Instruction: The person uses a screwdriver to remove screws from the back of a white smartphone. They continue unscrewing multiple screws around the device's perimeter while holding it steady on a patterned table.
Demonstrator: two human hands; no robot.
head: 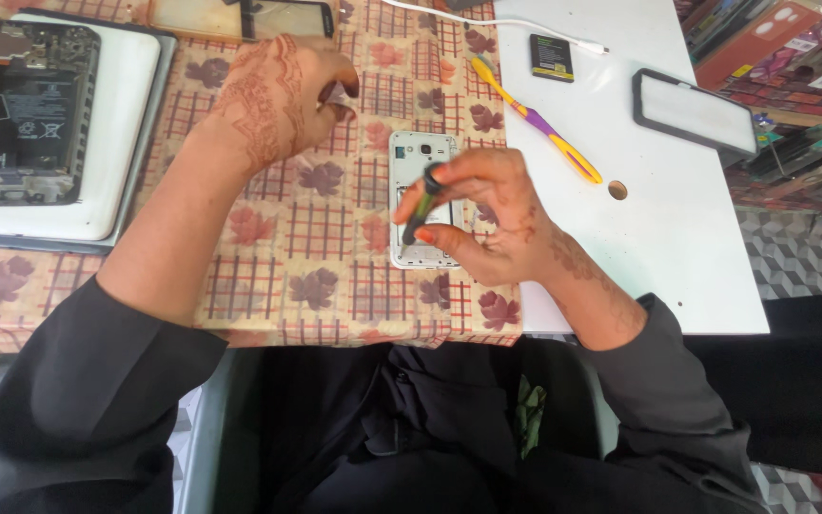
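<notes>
While the right hand (pixel 487 224) pinches a green-handled screwdriver (pixel 421 207) over the opened white phone (pixel 422 200) on the patterned cloth (pixel 316 238), its back cover is already off. 1 hand, the left hand (pixel 273 100), hovers loosely curled, gripping nothing visible; reassembly looks undone.

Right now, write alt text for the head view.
A person's right hand holds a small green-handled screwdriver over an opened white phone on a leaf-patterned tablecloth. The left hand rests curled on the cloth nearby. Another opened phone lies on a white tray at left.
</notes>
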